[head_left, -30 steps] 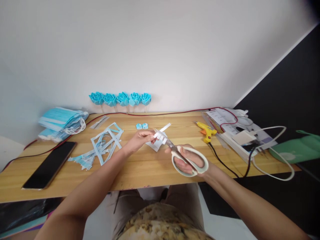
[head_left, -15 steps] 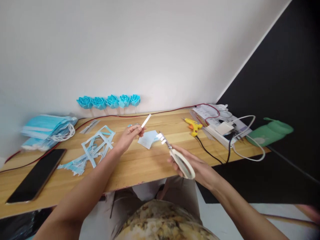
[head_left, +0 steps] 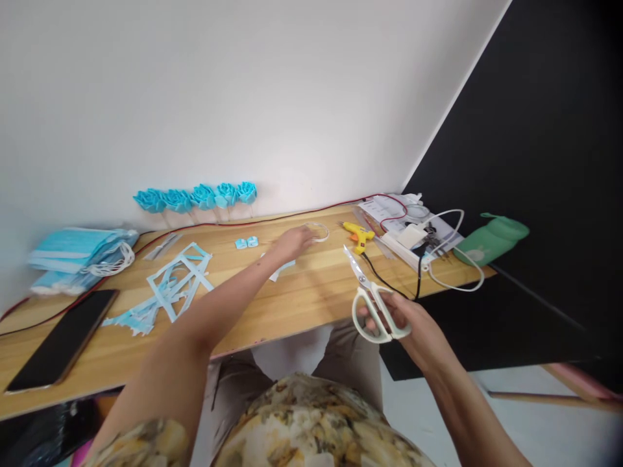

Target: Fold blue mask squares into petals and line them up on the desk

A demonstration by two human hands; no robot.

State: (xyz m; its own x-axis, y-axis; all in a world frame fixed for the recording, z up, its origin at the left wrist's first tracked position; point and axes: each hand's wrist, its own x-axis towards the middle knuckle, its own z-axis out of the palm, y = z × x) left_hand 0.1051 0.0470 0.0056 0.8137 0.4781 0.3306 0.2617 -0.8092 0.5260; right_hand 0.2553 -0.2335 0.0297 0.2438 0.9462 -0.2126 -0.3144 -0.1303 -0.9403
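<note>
My left hand [head_left: 293,242] reaches across the wooden table [head_left: 311,292] toward its far side. Its fingertips are at a thin white loop [head_left: 318,229], and its fingers are mostly hidden behind the back of the hand. A pale blue cut piece [head_left: 281,267] lies just under the wrist. My right hand [head_left: 406,324] hangs off the table's front edge and grips the white handles of a pair of scissors [head_left: 372,301]. The blades point up and left and are slightly apart.
Blue fabric roses [head_left: 195,196] line the wall. Face masks [head_left: 78,250] are stacked at the left, with cut mask scraps [head_left: 165,285] and a black phone [head_left: 63,340] nearer me. Two small blue pieces [head_left: 246,242] lie mid-table. A yellow glue gun [head_left: 357,233], charger with cables [head_left: 413,237] and green object [head_left: 491,237] sit at the right.
My left hand, which held a white strip up, has stretched forward to the far side of the table. My right hand has drawn the scissors back right, off the table edge. The view turned right.
</note>
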